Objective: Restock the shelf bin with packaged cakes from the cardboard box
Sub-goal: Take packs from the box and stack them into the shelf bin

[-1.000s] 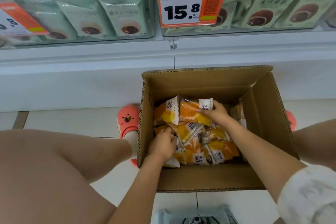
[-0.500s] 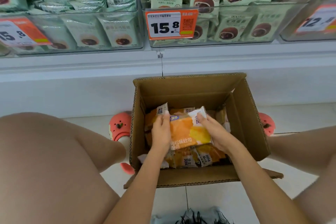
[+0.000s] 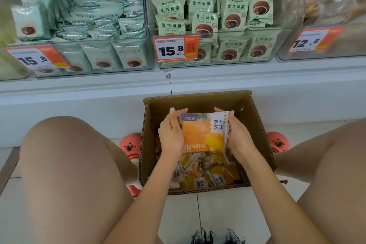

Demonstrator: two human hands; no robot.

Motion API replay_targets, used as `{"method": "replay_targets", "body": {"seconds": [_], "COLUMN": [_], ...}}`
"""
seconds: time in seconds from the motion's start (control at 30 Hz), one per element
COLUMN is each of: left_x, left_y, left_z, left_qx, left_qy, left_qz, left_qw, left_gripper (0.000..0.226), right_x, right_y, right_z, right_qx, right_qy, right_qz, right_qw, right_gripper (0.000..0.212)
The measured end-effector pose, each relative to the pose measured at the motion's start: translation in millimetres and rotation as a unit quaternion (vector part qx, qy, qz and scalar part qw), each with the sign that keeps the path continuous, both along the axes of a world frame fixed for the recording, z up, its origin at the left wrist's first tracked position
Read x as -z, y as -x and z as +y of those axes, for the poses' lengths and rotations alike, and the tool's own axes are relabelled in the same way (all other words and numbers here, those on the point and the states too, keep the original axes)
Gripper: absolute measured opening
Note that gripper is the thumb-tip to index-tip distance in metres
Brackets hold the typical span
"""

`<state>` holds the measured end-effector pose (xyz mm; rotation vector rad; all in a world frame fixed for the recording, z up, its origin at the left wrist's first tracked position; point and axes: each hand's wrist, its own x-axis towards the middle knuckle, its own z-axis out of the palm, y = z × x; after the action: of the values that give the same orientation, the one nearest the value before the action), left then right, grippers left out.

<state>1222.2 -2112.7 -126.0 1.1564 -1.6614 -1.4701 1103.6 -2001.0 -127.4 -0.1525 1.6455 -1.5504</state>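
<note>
An open cardboard box (image 3: pixel 257 125) stands on the floor between my knees, below the shelf. Several orange and white cake packs (image 3: pixel 206 176) lie in its bottom. Above them I hold a stack of orange cake packs (image 3: pixel 204 134) between both hands. My left hand (image 3: pixel 171 134) grips the stack's left side, and my right hand (image 3: pixel 236 136) grips its right side, fingers curled over the top edge. A clear shelf bin (image 3: pixel 261 59) with green packs sits directly above the box.
Another clear bin (image 3: pixel 99 71) of pale green packs is at the left, and a third bin (image 3: pixel 320 53) at the right, blurred. Orange price tags (image 3: pixel 176 49) hang on the bin fronts. A white shelf ledge (image 3: pixel 257 85) runs above the box. My pink shoes (image 3: pixel 129 145) flank it.
Both hands gathered packs in the box, closed on a stack from either side and lifted it higher toward the box's rim. The view tilted up to show more shelf.
</note>
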Motion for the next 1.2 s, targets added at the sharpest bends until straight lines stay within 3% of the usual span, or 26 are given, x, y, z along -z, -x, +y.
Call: {"method": "replay_targets", "body": {"seconds": [0.1, 0.2, 0.4, 0.47, 0.53, 0.6, 0.73, 0.87, 0.97, 1.03, 1.2], "left_x": [-37.5, -85.4, -218.6, -260.4, -294.4, -324.9, -369.7, -371.9, -361.2, -359.5, -356.0], "left_y": [0.6, 11.7, 46.3, 56.0, 64.0, 75.6, 122.5, 167.8, 176.6, 177.7, 182.5], "left_z": [-14.5, -26.1, -56.9, -73.9, -90.0, -101.6, -129.3, -157.1, -164.6, -169.0, -170.9], "left_qx": [-0.002, -0.001, 0.039, 0.006, -0.041, -0.067, -0.067, -0.092, -0.146, -0.170, -0.191], "left_qy": [0.087, 0.147, 0.211, 0.271, 0.419, 0.547, 0.673, 0.674, 0.708, 0.730, 0.743], "left_qz": [0.010, 0.031, 0.131, 0.129, 0.068, 0.032, 0.013, -0.071, -0.099, -0.079, -0.064], "left_qw": [0.996, 0.989, 0.968, 0.954, 0.904, 0.834, 0.736, 0.730, 0.684, 0.657, 0.639], "left_gripper": [0.045, 0.046, 0.045, 0.057, 0.071, 0.060, 0.040, 0.047, 0.050, 0.046, 0.045], "right_x": [-37.2, -85.0, -220.3, -271.6, -320.1, -364.5, -435.5, -478.9, -484.3, -484.7, -490.9], "right_y": [11.3, 20.3, 59.6, 78.5, 98.2, 116.0, 152.0, 182.0, 204.3, 215.9, 238.4], "right_z": [2.5, -9.1, -38.7, -46.0, -53.1, -62.0, -93.4, -143.2, -184.8, -208.1, -253.3], "right_qx": [-0.090, -0.122, -0.075, -0.041, 0.000, 0.026, 0.068, 0.094, 0.059, 0.029, -0.031], "right_qy": [0.014, 0.008, 0.080, 0.121, 0.168, 0.225, 0.232, 0.211, 0.186, 0.166, 0.131], "right_qz": [0.075, 0.123, 0.249, 0.285, 0.315, 0.337, 0.396, 0.434, 0.463, 0.473, 0.461], "right_qw": [0.993, 0.985, 0.962, 0.950, 0.934, 0.914, 0.886, 0.871, 0.864, 0.865, 0.877], "right_gripper": [0.027, 0.037, 0.018, 0.019, 0.027, 0.022, 0.021, 0.017, 0.018, 0.034, 0.056]}}
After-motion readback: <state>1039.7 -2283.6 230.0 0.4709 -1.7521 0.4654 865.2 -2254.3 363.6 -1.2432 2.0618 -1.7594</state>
